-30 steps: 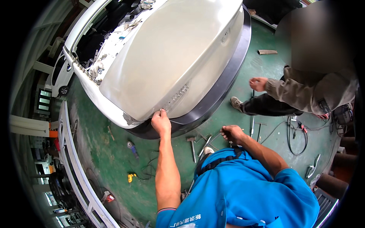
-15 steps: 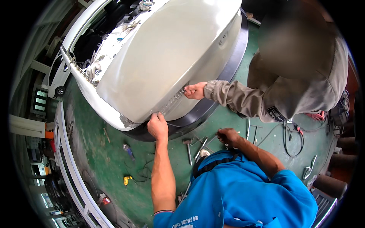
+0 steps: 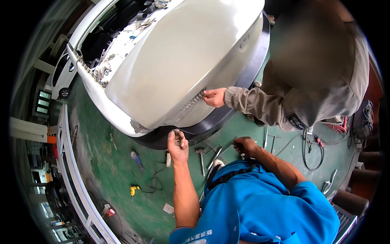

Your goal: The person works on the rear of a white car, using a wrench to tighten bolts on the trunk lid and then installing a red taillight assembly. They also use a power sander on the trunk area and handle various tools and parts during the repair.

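A large beige-grey car panel point(image 3: 162, 61) fills the upper middle, set in a white car body point(image 3: 97, 97) with a dark bumper point(image 3: 195, 136) below. My left hand point(image 3: 178, 145) is raised just in front of the bumper, palm turned up and fingers curled; a small roundish thing may be in it, too small to name. Near my waist my right hand point(image 3: 245, 146) is closed in a loose fist, its contents hidden. A co-worker's hand point(image 3: 214, 97) touches the panel beside a row of small metal pieces point(image 3: 191, 101) along its edge.
The co-worker in a brown jacket point(image 3: 260, 103) crouches at the right. On the green floor lie a hammer point(image 3: 202, 160), a yellow power tool point(image 3: 134, 190), a blue grinder-like tool point(image 3: 137, 160) and cables point(image 3: 323, 156). A long pale rail point(image 3: 73, 175) runs along the left.
My left hand has come off the panel's lower edge, moved down and right, and turned palm up. The right hand has hardly moved. The co-worker's hand stays at the row of metal pieces.
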Tool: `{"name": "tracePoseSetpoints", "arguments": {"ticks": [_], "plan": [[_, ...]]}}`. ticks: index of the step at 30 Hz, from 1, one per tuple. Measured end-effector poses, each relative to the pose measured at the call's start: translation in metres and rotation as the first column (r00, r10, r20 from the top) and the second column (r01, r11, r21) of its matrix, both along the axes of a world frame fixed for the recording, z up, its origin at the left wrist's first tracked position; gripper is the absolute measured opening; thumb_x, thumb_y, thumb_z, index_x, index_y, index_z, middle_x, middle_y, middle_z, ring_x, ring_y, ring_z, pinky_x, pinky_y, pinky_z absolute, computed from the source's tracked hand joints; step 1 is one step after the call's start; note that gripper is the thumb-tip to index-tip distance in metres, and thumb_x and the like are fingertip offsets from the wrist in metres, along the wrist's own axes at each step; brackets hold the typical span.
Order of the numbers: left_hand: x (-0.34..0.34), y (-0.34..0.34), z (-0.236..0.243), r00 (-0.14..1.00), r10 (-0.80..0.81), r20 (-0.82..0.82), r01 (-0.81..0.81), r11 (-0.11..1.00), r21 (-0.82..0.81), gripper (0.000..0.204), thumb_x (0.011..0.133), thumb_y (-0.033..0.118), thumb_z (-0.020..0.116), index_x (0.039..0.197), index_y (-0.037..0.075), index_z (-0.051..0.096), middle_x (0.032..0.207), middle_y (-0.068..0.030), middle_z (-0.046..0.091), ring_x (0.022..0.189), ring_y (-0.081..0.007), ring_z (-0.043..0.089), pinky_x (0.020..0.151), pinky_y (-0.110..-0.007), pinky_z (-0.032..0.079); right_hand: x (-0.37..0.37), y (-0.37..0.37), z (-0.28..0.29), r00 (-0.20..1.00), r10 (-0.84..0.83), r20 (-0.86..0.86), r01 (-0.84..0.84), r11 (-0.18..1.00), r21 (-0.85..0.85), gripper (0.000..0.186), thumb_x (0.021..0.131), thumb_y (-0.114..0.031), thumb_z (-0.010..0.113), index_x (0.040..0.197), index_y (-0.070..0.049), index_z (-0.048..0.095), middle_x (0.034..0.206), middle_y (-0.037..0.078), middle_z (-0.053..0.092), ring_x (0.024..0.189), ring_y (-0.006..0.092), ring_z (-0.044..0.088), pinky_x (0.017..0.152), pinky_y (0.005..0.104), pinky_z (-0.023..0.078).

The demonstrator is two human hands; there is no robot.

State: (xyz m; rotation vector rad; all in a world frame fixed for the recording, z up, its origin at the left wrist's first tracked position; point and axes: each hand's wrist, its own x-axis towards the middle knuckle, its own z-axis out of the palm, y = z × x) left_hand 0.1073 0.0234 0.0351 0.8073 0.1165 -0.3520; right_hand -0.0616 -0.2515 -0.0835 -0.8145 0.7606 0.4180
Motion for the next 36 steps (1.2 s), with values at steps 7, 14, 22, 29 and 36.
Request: {"name": "tracePoseSetpoints", "arguments": {"ticks": [7, 14, 22, 29, 36], "plan": [[0.02, 0.006, -0.003, 0.997, -0.034, 0.063, 0.035, 0.999, -0.015, 0.015, 0.093, 0.021, 0.063, 0.095, 0.007, 0.067, 0.09, -0.0083, 0.068, 0.054, -0.0118, 0.05, 0.046, -0.023, 0.037, 0.001, 0.006, 0.0, 1.0, 0.007, 0.008, -0.007, 1.0, -0.003, 0.029, 0.097, -0.024, 0.064, 0.096, 0.004, 0.069, 0.082, 0.012, 0.067, 0.067, 0.0213, 0.062, 0.064, 0.0332, 0.053], [0.026, 0.0, 0.008, 0.997, -0.079, 0.007, 0.079, 0.997, -0.007, 0.023, 0.097, 0.029, 0.065, 0.098, 0.006, 0.066, 0.087, -0.0074, 0.065, 0.058, -0.011, 0.051, 0.046, -0.021, 0.037, -0.006, -0.006, -0.013, 1.0, -0.027, 0.013, 0.027, 0.999, 0.026, 0.029, 0.098, -0.024, 0.063, 0.096, 0.004, 0.068, 0.082, 0.012, 0.067, 0.067, 0.0215, 0.062, 0.064, 0.0332, 0.054], [0.052, -0.038, 0.005, 0.824, -0.084, 0.56, -0.513, 0.308, 0.801, 0.035, 0.099, 0.03, 0.067, 0.106, -0.004, 0.068, 0.081, -0.0134, 0.071, 0.066, -0.0213, 0.063, 0.063, -0.036, 0.049, -0.002, -0.005, -0.003, 1.0, -0.009, 0.004, 0.009, 1.0, -0.002, 0.028, 0.098, -0.022, 0.063, 0.097, 0.005, 0.068, 0.081, 0.012, 0.067, 0.068, 0.0217, 0.062, 0.065, 0.0333, 0.054], [0.035, -0.067, 0.039, 0.917, -0.227, 0.327, -0.38, -0.259, 0.888, 0.041, 0.103, 0.034, 0.052, 0.1, -0.003, 0.069, 0.093, -0.0289, 0.071, 0.091, -0.0492, 0.067, 0.079, -0.056, 0.05, -0.001, -0.005, 0.003, 0.999, -0.029, -0.017, 0.029, 0.999, -0.02, 0.028, 0.097, -0.023, 0.064, 0.097, 0.005, 0.068, 0.081, 0.012, 0.066, 0.068, 0.0215, 0.062, 0.064, 0.0331, 0.053], [0.049, -0.059, 0.005, 0.83, -0.184, 0.527, -0.549, -0.106, 0.829, 0.034, 0.101, 0.027, 0.051, 0.089, -0.002, 0.066, 0.079, -0.0278, 0.069, 0.069, -0.0465, 0.066, 0.064, -0.057, 0.05, -0.003, -0.011, 0.0, 1.0, -0.017, 0.0, 0.017, 1.0, -0.012, 0.027, 0.098, -0.023, 0.063, 0.098, 0.004, 0.068, 0.081, 0.011, 0.067, 0.068, 0.0209, 0.063, 0.065, 0.033, 0.054]]}}
